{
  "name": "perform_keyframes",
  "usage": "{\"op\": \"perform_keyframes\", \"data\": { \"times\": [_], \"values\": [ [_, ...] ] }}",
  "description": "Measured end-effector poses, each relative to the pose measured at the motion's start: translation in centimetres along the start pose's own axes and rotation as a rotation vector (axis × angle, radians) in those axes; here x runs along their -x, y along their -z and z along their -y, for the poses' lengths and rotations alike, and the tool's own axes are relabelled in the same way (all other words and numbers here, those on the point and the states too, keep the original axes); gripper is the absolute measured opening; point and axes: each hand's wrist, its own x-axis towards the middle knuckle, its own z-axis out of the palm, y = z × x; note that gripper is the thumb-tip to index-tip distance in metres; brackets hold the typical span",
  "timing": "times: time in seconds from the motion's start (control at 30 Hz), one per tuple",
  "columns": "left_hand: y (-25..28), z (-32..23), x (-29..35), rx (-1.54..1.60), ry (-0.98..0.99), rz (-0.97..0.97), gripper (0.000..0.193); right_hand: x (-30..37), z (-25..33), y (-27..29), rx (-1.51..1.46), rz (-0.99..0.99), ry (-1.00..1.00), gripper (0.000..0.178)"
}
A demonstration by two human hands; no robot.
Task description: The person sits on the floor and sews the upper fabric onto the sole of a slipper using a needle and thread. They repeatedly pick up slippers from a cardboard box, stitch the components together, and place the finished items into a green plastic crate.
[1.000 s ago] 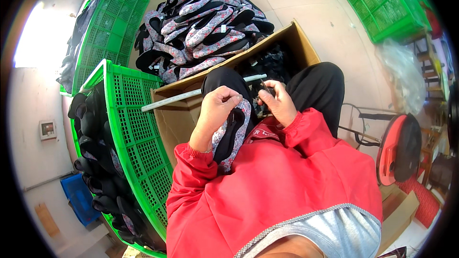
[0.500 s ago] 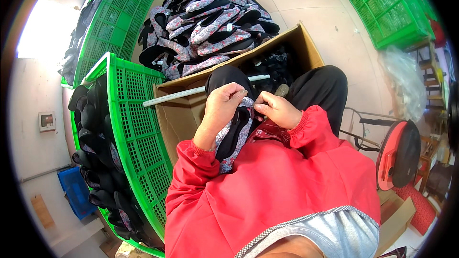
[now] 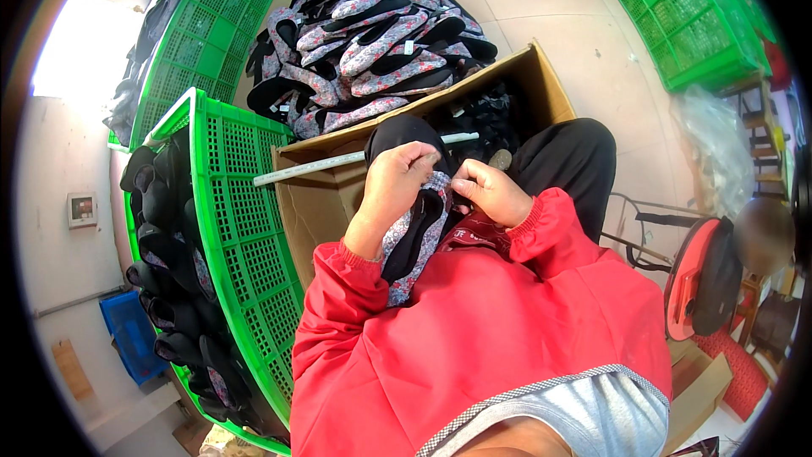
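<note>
Floral slipper held close in, far end between both hands

We see it over the person's left thigh, near end against the red jacket (image 3: 491,313). The floral slipper (image 3: 412,247) has the left hand (image 3: 396,182) at its far end, closed, thumb pressed to fingers; the right hand (image 3: 492,193) is curled closed by its right edge. We cannot tell what either pinches. Beyond, a pale rod (image 3: 313,169) crosses a cardboard box (image 3: 551,89).

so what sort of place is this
Probably a small shoe workshop or packing room: there's a big heap of floral shoes, a green crate full of mostly black shoes, and an open carton.
</note>
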Motion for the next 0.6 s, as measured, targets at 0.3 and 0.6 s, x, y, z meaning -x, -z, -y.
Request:
{"op": "perform_keyframes", "data": {
  "times": [0.3, 0.6],
  "values": [
    [2.1, -2.4, 4.0, -0.508, -0.358, -0.335, 0.006, 1.7, 1.2, 0.4, -0.170, 0.093, -0.061, 0.017],
    [-0.7, -2.8, 8.1, -0.737, -0.336, -0.437, 0.017, 2.2, 2.0, -0.8, -0.168, 0.165, -0.130, 0.021]
  ]
}}
